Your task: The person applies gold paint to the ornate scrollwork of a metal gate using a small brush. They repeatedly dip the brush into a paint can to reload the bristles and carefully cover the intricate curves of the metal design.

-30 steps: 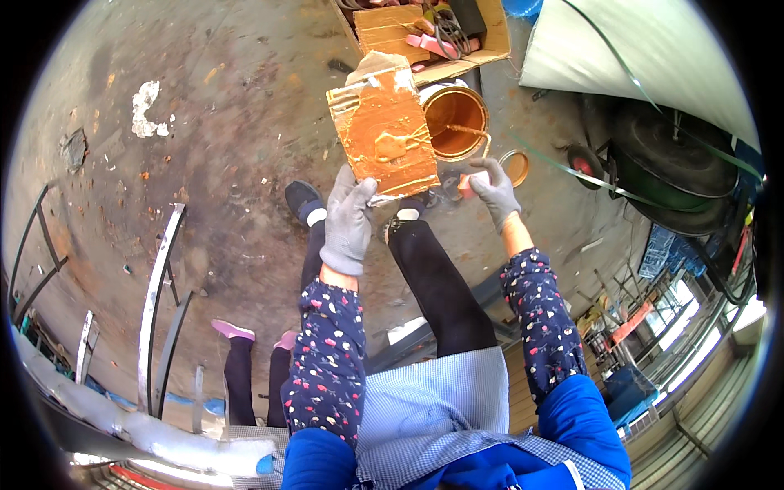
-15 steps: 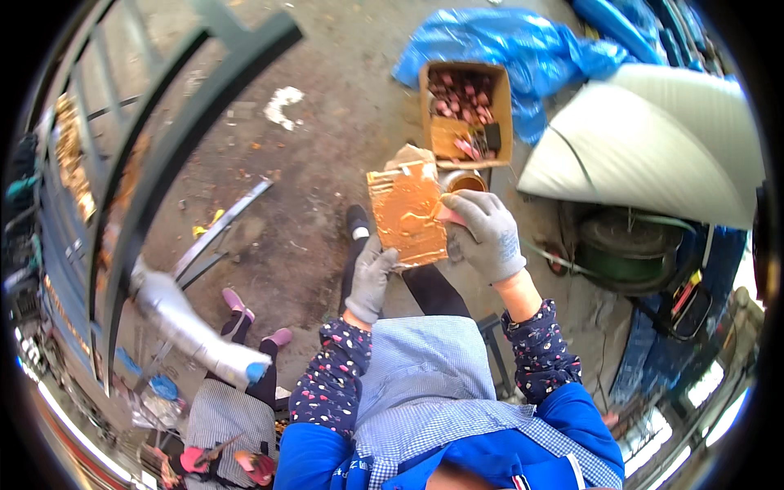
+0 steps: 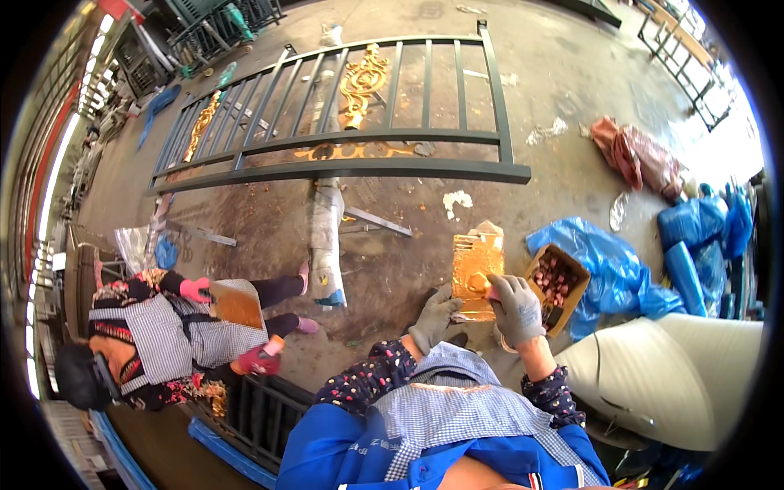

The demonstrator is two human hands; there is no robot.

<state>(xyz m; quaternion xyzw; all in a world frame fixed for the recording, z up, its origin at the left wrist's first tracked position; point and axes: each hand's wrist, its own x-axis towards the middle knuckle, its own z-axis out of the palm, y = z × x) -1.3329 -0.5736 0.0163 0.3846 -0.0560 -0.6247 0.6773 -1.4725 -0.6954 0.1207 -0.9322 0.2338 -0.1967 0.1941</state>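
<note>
My left hand (image 3: 435, 320), in a grey glove, grips the lower left corner of a cardboard piece (image 3: 476, 263) smeared with wet-looking gold paint. My right hand (image 3: 519, 312), gloved the same way, pinches a small pink sponge (image 3: 493, 291) at the right side of the cardboard. Most of the sponge is hidden by the fingers. Just right of that hand stands a cardboard box (image 3: 583, 283) with several dark pink pieces in it. Ahead lies a dark metal railing (image 3: 408, 168) with a gold scroll ornament (image 3: 356, 91) between its bars.
A wrapped support (image 3: 327, 237) holds up the railing. At left sits a co-worker (image 3: 163, 327) in pink gloves with a gold-brown board (image 3: 237, 305). Blue plastic sheeting (image 3: 616, 261) and a large white roll (image 3: 670, 380) lie at right. Reddish-brown bundles (image 3: 641, 155) rest farther back.
The view has swung left and up, bringing the whole railing and the co-worker into sight. My hands still hold the cardboard and sponge, with the sponge now lower along the cardboard's right side.
</note>
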